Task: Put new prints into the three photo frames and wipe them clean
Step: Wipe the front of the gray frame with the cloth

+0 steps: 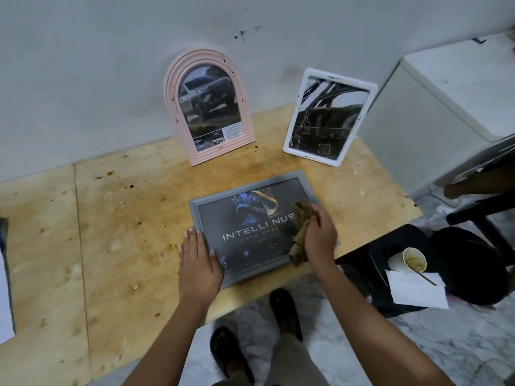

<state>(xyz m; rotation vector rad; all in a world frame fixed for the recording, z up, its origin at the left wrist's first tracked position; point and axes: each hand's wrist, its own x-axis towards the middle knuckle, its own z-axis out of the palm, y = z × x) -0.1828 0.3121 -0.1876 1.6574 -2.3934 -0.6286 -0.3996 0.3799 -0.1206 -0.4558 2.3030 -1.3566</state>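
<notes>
Brown crumpled cloth (299, 232) is gripped in the right hand (319, 236), pressed on the right end of a grey rectangular photo frame (242, 240) lying flat, long axis left to right. The left hand (198, 261), fingers straight, pins its left edge (glass to wipe lies between them). Behind stand a pink arched frame (209, 107) and a white rectangular frame (330, 115).

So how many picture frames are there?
3: a pink arched frame leaning on the wall, a white frame leaning beside it, and a grey frame lying flat on the table. None seem hidden.
</notes>
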